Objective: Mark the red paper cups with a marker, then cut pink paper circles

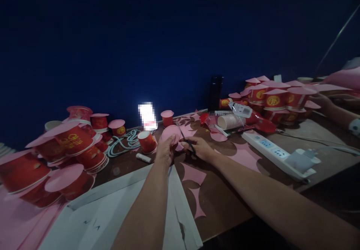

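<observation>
My left hand (165, 150) pinches a round pink paper disc (170, 130), thumb lying on its face. Black scissors (191, 145) are gripped in my right hand (201, 148), with the blades pointing up and left beside the disc's right edge. Just left of the disc, a red paper cup (146, 142) leans, its pale round end facing me. Behind it stands a red cup with a pink paper top (167, 119). A white glue stick (143, 158) lies near my left wrist. Pink paper scraps with curved cut-outs (194, 174) are spread under and around my right arm.
Red cups with pink discs (75, 141) are stacked at left, and more (272, 98) at right. A power strip (277, 152), bagged paper cups (232, 122), a black bottle (215, 92), a coiled cable (123, 143) and a white board (112, 208) surround my hands. Another person's hand (323, 104) touches the right stack.
</observation>
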The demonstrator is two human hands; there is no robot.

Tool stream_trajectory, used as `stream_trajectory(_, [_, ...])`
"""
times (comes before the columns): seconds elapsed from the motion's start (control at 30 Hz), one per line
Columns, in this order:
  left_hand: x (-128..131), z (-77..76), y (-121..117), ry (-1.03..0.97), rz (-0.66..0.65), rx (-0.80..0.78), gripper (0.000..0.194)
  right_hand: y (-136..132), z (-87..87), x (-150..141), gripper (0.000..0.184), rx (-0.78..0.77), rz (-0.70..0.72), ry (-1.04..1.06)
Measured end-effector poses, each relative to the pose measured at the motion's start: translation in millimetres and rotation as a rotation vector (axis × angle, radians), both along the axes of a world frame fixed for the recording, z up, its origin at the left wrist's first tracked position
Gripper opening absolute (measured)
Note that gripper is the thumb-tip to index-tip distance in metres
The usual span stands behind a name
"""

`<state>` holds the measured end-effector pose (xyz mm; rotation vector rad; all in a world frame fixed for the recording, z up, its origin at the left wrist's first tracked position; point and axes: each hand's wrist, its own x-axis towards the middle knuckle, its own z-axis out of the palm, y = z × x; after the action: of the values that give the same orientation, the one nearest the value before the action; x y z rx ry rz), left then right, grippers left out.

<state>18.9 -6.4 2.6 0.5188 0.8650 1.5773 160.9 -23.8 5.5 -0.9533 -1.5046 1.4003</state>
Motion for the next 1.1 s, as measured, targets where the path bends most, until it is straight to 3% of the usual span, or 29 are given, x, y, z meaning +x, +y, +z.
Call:
stream_trajectory(0.2, [-1.9,-1.3,0.0,0.051,0.006,0.090,0.050,1.7,-2.3,1.8,0.045,-0.002,-0.004,-0.029])
stream_trajectory(1.1, [-2.1,0.6,-1.1,0.094,0.028,0.073,0.048,2.2,-0.5,1.7,0.047,0.016,0.006,-0.019])
